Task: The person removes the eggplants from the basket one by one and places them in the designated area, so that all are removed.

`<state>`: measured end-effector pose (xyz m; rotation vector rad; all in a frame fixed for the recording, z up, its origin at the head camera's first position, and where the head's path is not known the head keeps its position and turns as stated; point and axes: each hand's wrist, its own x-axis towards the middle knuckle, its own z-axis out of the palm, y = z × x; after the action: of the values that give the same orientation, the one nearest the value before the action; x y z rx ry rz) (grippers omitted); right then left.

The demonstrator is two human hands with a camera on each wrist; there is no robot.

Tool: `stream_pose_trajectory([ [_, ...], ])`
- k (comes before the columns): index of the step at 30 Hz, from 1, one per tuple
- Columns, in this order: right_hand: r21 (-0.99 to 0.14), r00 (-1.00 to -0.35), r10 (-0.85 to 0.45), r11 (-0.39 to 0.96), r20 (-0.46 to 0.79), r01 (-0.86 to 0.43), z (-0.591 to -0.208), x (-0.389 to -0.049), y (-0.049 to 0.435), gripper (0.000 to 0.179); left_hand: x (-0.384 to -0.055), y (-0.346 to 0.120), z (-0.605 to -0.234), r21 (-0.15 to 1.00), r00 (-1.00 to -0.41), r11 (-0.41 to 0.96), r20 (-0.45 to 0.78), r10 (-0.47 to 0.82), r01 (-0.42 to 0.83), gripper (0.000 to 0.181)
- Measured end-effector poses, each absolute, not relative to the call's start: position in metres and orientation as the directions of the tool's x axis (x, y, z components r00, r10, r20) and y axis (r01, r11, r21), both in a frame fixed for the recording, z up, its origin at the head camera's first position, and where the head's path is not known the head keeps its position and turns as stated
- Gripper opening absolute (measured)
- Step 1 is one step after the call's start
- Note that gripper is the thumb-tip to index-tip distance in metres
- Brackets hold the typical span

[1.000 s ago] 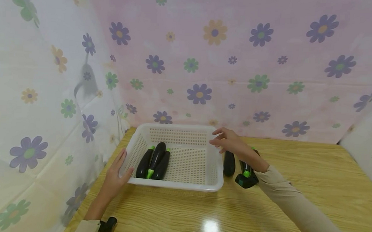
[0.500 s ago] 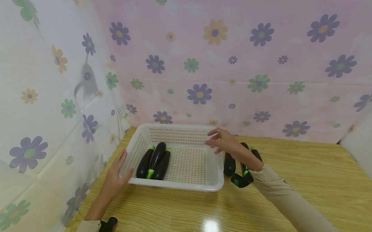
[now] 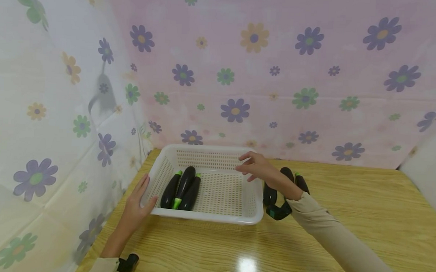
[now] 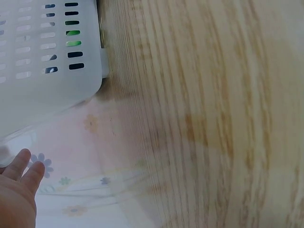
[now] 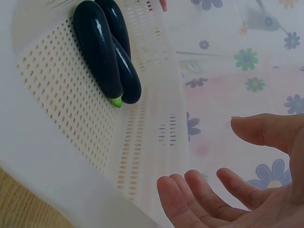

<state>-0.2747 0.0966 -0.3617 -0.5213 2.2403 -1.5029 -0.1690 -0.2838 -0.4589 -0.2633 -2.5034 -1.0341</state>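
Basically, right hand (image 3: 258, 168) loosely spread, nothing held, above right end of basket (image 3: 207, 217); left hand (image 3: 135, 208) straight-fingered against left rim. Three eggplants (image 3: 186, 183) inside; other eggplants (image 3: 270, 195) on desk (image 3: 364, 211) to right. Probably smart: brace basket, lift right hand clear.

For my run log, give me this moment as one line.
left hand: at white basket, left end; right hand: empty, above right end; inside: three eggplants; outside, right: more eggplants

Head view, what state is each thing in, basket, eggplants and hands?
Basket: upright on the table, partly filled.
Inside eggplants: three, lying grouped toward the left.
Outside eggplants: on the table, partly hidden.
Left hand: touching the basket's left end.
Right hand: holding nothing, above the basket's right side.
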Motion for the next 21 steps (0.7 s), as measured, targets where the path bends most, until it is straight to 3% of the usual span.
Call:
stream_pose_trajectory([
  [21, -0.937, -0.838, -0.534, 0.338, -0.112, -0.09, -0.366, -0.278, 0.068, 0.043, -0.168, -0.282, -0.456, 0.63, -0.897, 0.707, 0.441, 0.017, 0.323, 0.068],
])
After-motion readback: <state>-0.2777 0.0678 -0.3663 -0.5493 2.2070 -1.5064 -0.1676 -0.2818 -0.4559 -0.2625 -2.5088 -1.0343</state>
